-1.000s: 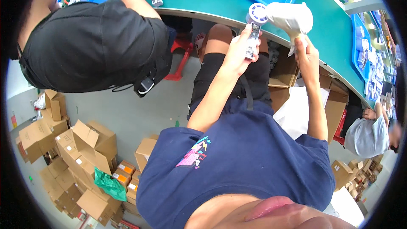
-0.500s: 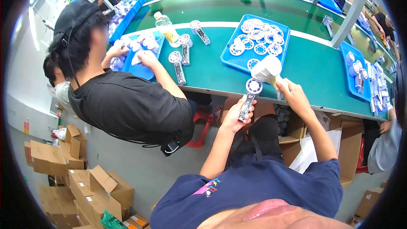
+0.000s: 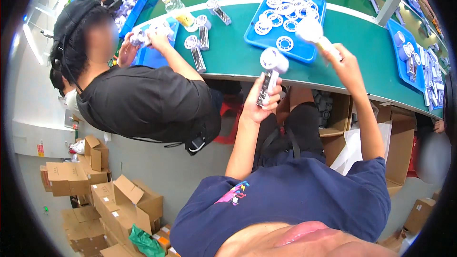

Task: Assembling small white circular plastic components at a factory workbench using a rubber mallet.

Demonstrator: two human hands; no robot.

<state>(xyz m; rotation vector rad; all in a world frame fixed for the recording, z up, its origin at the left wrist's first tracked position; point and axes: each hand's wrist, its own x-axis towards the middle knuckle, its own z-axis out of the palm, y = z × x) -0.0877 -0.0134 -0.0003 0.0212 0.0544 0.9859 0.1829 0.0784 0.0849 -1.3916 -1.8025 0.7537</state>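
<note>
left hand [image 3: 259, 102] clamped round a small white handheld fan with dark handle [image 3: 270, 71], centre frame; right hand [image 3: 345, 64] grips another white fan [image 3: 314, 32] over the blue plastic tray [image 3: 259, 33]. looks mid-job, white rings [image 3: 285, 12] still waiting, upper centre.

Green table [image 3: 362, 52]; blue tray [image 3: 252, 35]; white fan [image 3: 273, 62]; co-worker's black shirt [image 3: 143, 104].

This is a factory assembly line. A long green bench [image 3: 362, 62] runs across the far side, carrying blue trays [image 3: 266, 43] of white rings [image 3: 284, 43]. A co-worker [image 3: 143, 100] sits at it on the left, and cardboard boxes [image 3: 114, 204] pile up near left.
</note>
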